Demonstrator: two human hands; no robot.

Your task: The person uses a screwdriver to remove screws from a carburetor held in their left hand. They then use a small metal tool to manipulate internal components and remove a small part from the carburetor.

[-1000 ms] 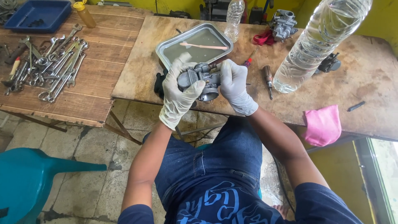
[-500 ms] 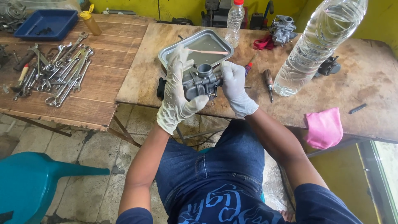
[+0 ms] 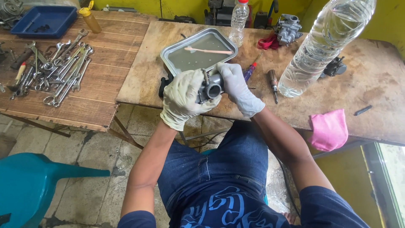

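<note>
A: Carburetor (image 3: pixel 209 88) up off the tabletop (image 3: pixel 363 84), held in the air at its near edge, just in front of the metal tray (image 3: pixel 168 52).

B: Both gloved hands on it. Left hand (image 3: pixel 182 98) wraps the body, fingers (image 3: pixel 192 82) closed around it. Right hand (image 3: pixel 236 86) cups the far side, fingers curled tight on the casting.

A: Round bore is facing the camera. By the look of it, this is an inspection or turning step, checking the throat.

B: Agreed. Nothing in either hand but the part itself, no tool.

A: Screwdrivers (image 3: pixel 272 82) lie just right of the hands, near the big water bottle (image 3: pixel 325 42). Tray holds murky liquid and a toothbrush (image 3: pixel 209 50).

B: So the next move, I'd judge, calls for one hand to keep a firm hold while the other frees up for a tool or the brush.

A: Spanners (image 3: pixel 59 67) are well apart on the left bench, pink rag (image 3: pixel 329 128) off to the right.
</note>
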